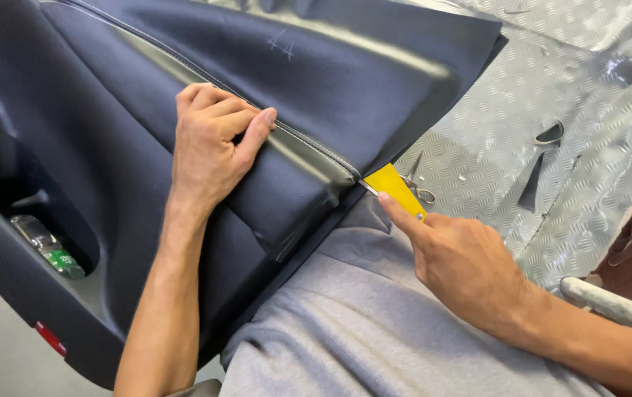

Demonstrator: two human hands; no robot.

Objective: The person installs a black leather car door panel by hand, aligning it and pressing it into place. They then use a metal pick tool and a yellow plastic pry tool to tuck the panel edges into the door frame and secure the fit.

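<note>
- A dark car door panel (110,147) lay tilted across the person's lap, with dark leather-like covering (345,81) spread over its upper part.
- The left hand (209,147) rested on the covering beside a pale stitched seam (308,140). Its fingers (231,117) were curled and pressed down on the material, the thumb lying along the seam; they gripped nothing.
- The right hand (463,261) held a small yellow plastic tool (393,187) at the lower end of the seam, where the covering met the panel's edge.
- The forefinger lay stretched along the top of the yellow tool, its tip near the tool's middle, while the other fingers were folded under; the tool's narrow end touched the edge of the covering.
- The two hands were well apart, the left higher up the seam and the right at its end.
- Small scissors (422,192) lay just behind the yellow tool on a silvery sheet with a raised tread pattern (492,132).
- Dark scraps of material (533,184) lay farther off on that sheet.
- A small bottle with a green label (47,246) sat in the panel's lower pocket.
- Grey fabric (375,323) covered the person's lap below the panel.
- A red reflector (51,338) showed on the panel's lower edge.
</note>
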